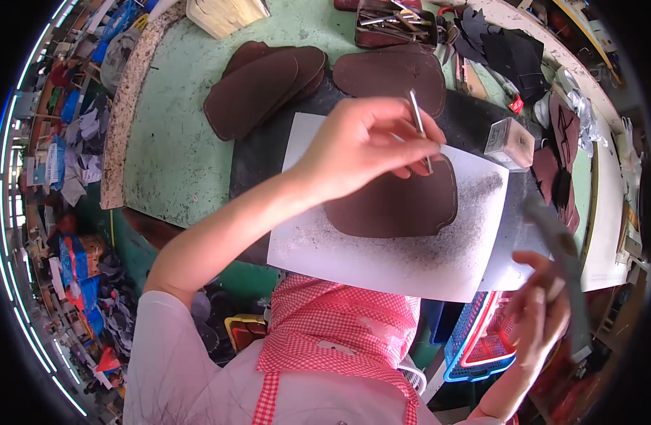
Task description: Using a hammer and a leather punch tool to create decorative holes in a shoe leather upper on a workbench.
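Observation:
My left hand [382, 145] is closed around a thin metal punch [417, 113], held tilted between thumb and fingers. Its lower tip comes down over a dark brown leather piece [393, 209] with rounded corners and an edge line. That piece lies on a white board [304, 244] scattered with dark specks. At the lower right, my right hand [538, 304] has its fingers curled at a long flat grey bar [570, 283], which is smeared by motion. The bar stands off the board's right side, apart from the punch.
More brown leather pieces [258, 88] are stacked at the back left; another pile [389, 74] lies behind my left hand. A tool box [396, 25] stands at the back. A clear block [509, 144] sits at the board's corner. Plastic baskets [474, 340] stand below the table edge.

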Demonstrator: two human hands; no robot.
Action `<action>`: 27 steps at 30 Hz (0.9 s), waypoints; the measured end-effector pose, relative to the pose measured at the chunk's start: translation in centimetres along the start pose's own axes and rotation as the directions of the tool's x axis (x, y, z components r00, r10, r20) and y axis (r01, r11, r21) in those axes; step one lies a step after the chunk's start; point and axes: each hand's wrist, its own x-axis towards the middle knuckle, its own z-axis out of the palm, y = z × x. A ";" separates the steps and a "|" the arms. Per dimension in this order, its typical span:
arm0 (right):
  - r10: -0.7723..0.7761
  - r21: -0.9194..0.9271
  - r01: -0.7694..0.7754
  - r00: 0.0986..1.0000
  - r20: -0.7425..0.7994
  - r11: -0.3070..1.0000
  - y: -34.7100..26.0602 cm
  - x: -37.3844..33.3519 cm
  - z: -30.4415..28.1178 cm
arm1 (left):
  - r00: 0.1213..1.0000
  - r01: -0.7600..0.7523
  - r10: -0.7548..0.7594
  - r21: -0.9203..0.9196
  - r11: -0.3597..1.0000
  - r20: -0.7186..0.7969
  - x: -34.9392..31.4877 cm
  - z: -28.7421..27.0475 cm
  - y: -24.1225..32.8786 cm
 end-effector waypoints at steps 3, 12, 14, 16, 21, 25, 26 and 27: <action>-0.416 -0.442 0.289 0.881 -0.223 0.849 2.4 -0.6 -4.0 | 0.999 0.046 -0.045 -0.063 0.997 0.019 -0.2 -0.4 0.1; -0.303 -0.230 0.266 0.942 -0.142 0.936 0.5 0.1 -5.6 | 0.967 -0.230 0.254 0.331 0.915 -0.030 -0.2 -0.1 -0.9; -0.303 0.141 0.294 0.952 0.050 0.946 1.4 0.8 -5.5 | 0.959 -0.271 0.284 0.293 0.917 0.001 0.3 0.2 -1.0; -0.188 0.114 0.171 0.968 0.167 0.979 0.2 1.3 -7.0 | 0.948 -0.314 0.316 0.250 0.916 0.033 0.7 0.5 -1.0; -0.342 -0.087 0.359 0.925 0.168 0.929 -2.6 2.2 -4.6 | 0.982 -0.189 0.189 0.016 0.982 0.026 0.5 0.2 -1.0; -0.344 0.162 0.341 0.939 -0.010 0.926 -0.8 0.8 -4.3 | 0.991 -0.132 0.132 -0.043 0.990 -0.020 -0.2 -0.1 -0.6; -0.342 0.163 0.339 0.940 -0.008 0.927 -1.1 1.0 -4.4 | 0.976 -0.206 0.215 0.151 0.967 -0.040 -0.1 -0.2 -0.8; -0.266 0.130 0.247 0.952 0.154 0.960 -1.7 1.5 -4.7 | 0.954 -0.267 0.298 0.340 0.902 -0.042 -0.1 -0.3 -1.0</action>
